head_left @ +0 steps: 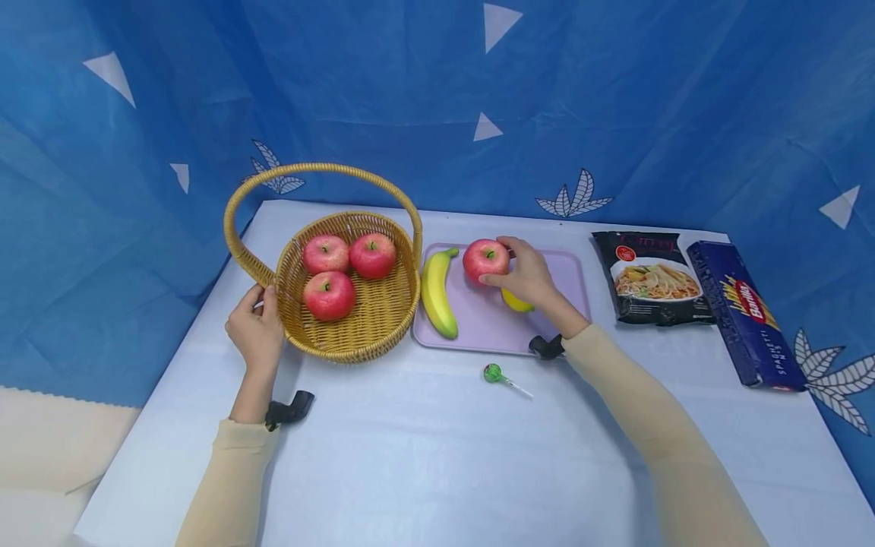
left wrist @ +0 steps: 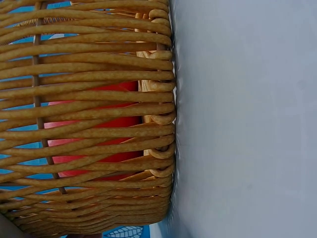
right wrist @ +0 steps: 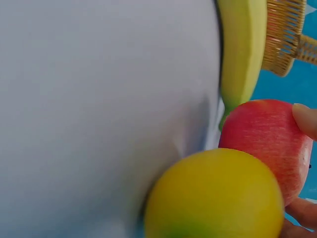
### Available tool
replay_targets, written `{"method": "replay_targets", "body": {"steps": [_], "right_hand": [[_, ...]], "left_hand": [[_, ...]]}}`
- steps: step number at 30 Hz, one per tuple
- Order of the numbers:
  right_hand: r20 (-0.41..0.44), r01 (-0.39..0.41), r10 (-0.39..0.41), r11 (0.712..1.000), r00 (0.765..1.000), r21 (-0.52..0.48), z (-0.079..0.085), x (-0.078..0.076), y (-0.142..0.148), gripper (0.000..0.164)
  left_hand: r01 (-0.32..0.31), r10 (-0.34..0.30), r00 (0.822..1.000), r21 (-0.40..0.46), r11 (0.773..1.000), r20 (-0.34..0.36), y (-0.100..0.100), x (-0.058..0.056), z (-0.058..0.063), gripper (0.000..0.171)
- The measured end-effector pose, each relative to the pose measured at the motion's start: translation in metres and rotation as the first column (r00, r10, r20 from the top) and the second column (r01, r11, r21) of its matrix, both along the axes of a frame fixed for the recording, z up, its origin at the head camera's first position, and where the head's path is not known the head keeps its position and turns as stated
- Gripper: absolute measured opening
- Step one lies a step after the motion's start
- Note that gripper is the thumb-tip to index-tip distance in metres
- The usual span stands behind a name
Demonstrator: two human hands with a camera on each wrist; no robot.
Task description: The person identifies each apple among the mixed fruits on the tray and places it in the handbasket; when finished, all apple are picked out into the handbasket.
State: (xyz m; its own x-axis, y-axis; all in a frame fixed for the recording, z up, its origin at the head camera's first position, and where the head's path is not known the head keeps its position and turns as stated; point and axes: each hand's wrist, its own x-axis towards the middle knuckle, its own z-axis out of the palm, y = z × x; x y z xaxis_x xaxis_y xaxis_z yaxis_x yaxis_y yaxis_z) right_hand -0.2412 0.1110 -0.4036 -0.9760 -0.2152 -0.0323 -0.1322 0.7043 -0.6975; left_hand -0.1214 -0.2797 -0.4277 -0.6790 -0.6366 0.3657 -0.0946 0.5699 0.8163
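At the left of the table, my left hand (head_left: 256,330) pinches the wicker basket (head_left: 372,334) at its rim, near the foot of the tall handle. Inside the basket lie three red apples (head_left: 330,295), their red also glimpsed through the weave in the left wrist view. My right hand (head_left: 525,273) holds another red apple (head_left: 486,260) between thumb and fingers over a lilac tray (head_left: 472,327). A banana (head_left: 437,293) lies along the tray's left side. Close by the held apple is a rounded yellow fruit (right wrist: 215,193), mostly covered by my right hand in the head view.
A green lollipop (head_left: 494,373) lies in front of the tray. To the right are a black noodle packet (head_left: 654,278) and a blue spaghetti box (head_left: 747,315). A blue patterned cloth (head_left: 383,83) hangs behind the white table (head_left: 437,456).
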Motion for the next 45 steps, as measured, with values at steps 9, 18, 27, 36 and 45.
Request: {"method": "replay_targets", "body": {"steps": [9,18,27,36,45], "right_hand": [[-0.128,-0.013,-0.003,0.992,0.992,-0.125,0.018,0.009,0.005,0.080],[-0.231,-0.057,-0.002,0.967,0.973,-0.247,0.043,0.031,0.000,0.077],[-0.313,-0.249,0.141,0.908,0.939,-0.338,0.063,0.060,-0.026,0.076],[-0.342,-0.401,0.309,0.883,0.887,-0.242,0.068,0.073,-0.069,0.076],[-0.307,-0.422,0.374,0.900,0.875,-0.108,0.056,0.070,-0.115,0.076]], "left_hand": [[0.002,-0.002,1.000,0.006,1.000,-0.004,0.000,0.001,0.000,0.034],[-0.001,0.001,1.000,0.000,1.000,0.004,0.000,0.001,0.000,0.034],[-0.004,0.004,1.000,0.003,1.000,0.010,0.000,0.000,0.000,0.034],[-0.002,0.002,1.000,-0.004,1.000,0.013,0.000,-0.001,0.001,0.033],[-0.006,0.006,1.000,-0.003,1.000,0.010,0.000,0.000,0.001,0.032]]}}
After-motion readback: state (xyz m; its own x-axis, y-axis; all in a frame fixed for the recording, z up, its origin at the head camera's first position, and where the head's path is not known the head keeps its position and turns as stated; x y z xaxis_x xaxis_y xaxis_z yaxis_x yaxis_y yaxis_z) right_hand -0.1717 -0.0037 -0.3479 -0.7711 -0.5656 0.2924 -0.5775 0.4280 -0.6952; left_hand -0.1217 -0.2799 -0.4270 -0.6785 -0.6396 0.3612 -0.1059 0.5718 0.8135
